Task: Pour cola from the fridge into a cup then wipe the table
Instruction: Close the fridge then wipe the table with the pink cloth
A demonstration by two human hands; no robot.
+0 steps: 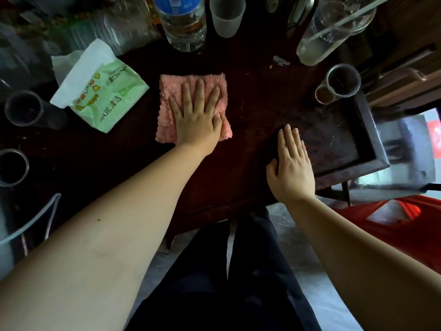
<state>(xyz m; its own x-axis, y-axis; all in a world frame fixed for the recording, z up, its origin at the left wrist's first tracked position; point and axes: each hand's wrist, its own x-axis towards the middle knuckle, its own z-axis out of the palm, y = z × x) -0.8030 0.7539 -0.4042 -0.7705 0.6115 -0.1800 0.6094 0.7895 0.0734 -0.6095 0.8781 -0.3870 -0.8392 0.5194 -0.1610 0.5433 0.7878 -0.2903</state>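
Note:
A pink fluffy cloth lies folded on the dark wooden table. My left hand presses flat on the cloth, fingers spread and pointing away from me. My right hand rests flat on the bare table near its front edge, holding nothing. A clear cup with dark cola in it stands at the right side of the table. No cola bottle is identifiable in view.
A green tissue pack lies left of the cloth. A water bottle, a frosted cup and a large clear bottle stand at the back. Dark cups sit at the left. A red bag is beside the table.

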